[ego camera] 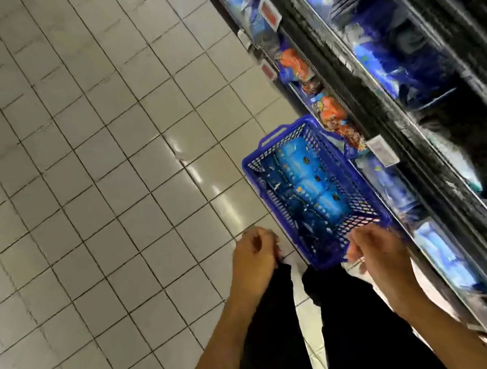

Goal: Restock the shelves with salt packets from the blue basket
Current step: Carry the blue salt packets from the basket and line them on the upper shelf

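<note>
A blue plastic basket (253, 169) stands on the tiled floor beside the shelves, with several blue salt packets (302, 174) lying inside. My left hand (253, 259) hangs just left of the basket's near end, fingers loosely curled, holding nothing. My right hand (377, 251) hovers over the basket's near right corner, fingers relaxed and empty. The shelves (404, 111) on the right hold blue and white packets, blurred by motion.
Orange and blue snack packets (331, 113) sit on the lowest shelf beside the basket. White price tags (382, 150) hang on the shelf edges. My dark-trousered legs (337, 325) stand just behind the basket. Pale floor tiles (83, 172) spread to the left.
</note>
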